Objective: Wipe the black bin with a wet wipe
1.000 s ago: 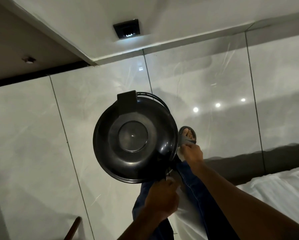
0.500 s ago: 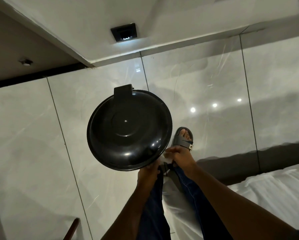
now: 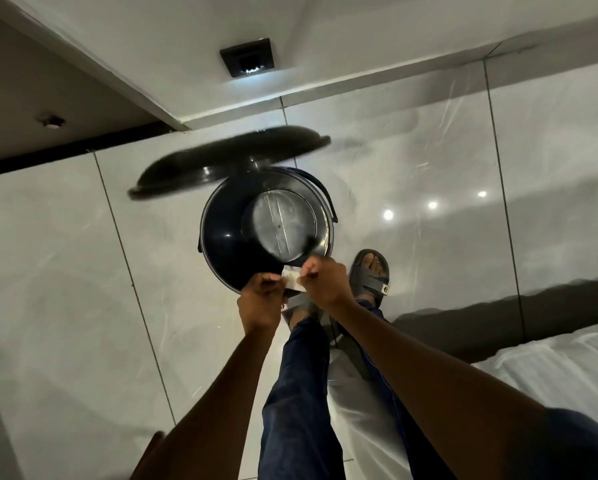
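Note:
A round black pedal bin (image 3: 228,247) stands on the tiled floor, seen from above. Its black lid (image 3: 221,161) is swung up toward the far side and blurred, so the inside with its shiny metal bottom (image 3: 280,226) shows. At the bin's near rim my left hand (image 3: 261,299) and my right hand (image 3: 323,278) both pinch a small white wet wipe (image 3: 292,280) between them. One sandalled foot lies just below the hands, mostly hidden by them.
My other sandalled foot (image 3: 372,271) stands right of the bin. A white bed (image 3: 550,368) fills the lower right. A white wall with a dark socket plate (image 3: 247,57) runs behind the bin. A brown wooden piece (image 3: 152,445) pokes in at the bottom left.
The lid was down over the bin and has flipped up, showing the inside. Both hands have come together at the near rim with the white wipe between them.

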